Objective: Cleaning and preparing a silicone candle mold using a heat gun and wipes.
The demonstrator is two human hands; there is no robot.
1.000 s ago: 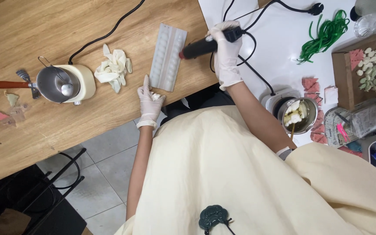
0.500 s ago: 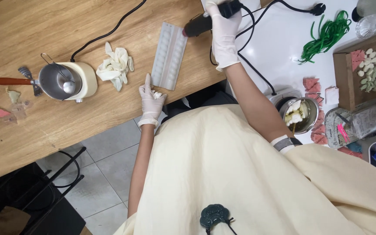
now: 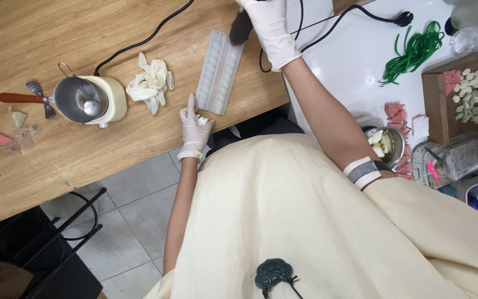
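Observation:
A long white mould tray (image 3: 218,72) with rows of small cavities lies on the wooden table (image 3: 56,166). My gloved right hand (image 3: 269,25) grips a black corded tool (image 3: 240,27) at the top edge of the view, its tip over the mould's far end. My gloved left hand (image 3: 195,124) rests on the table edge at the mould's near end. Its index finger points out, and the other fingers are closed on a small white wad.
A cream melting pot with a metal jug and spoon (image 3: 87,99) stands at left, crumpled white gloves (image 3: 150,83) beside it. On the white table at right are green strands (image 3: 410,50), a wooden tray of pink and pale pieces (image 3: 460,94) and a metal bowl (image 3: 388,147).
My right hand has carried the black tool away from me along the mould, up to the top edge of the view. My left hand has stayed put.

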